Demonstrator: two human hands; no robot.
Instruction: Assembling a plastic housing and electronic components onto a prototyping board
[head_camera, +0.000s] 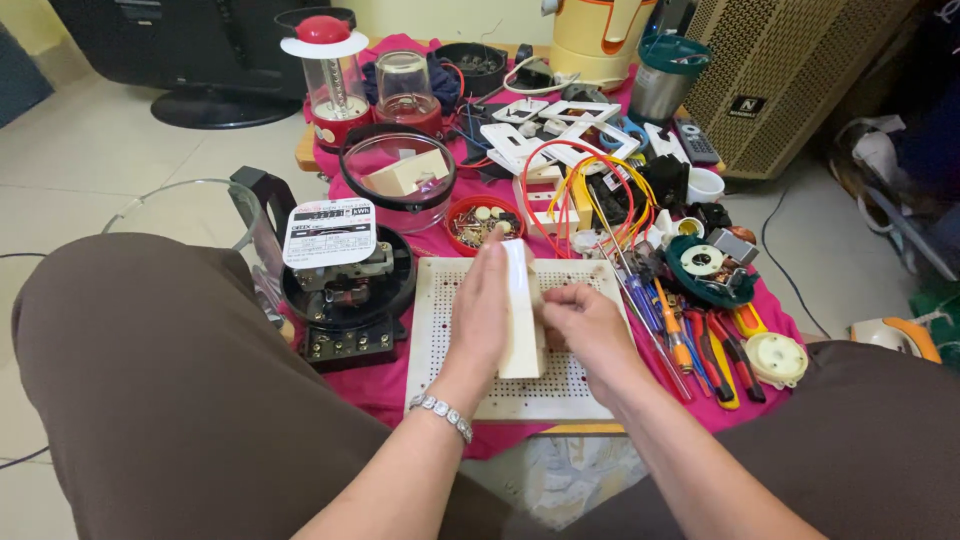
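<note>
My left hand (478, 315) grips a long cream-white plastic block (520, 315) that stands on edge over a white perforated board (435, 290). My right hand (585, 322) presses against the block's right side, its fingers curled at the block's face. What the right fingers pinch is hidden. A beaded bracelet (446, 413) sits on my left wrist. Both knees in brown trousers frame the low table.
A black electric meter (345, 285) lies left of the board. Right of it lie screwdrivers and pliers (690, 340) and a round green part (708, 265). Behind are a glass bowl (398, 178), a red dish of small parts (483, 222), coloured wires (590, 190), white switch plates (545, 130) and a lantern (328, 70).
</note>
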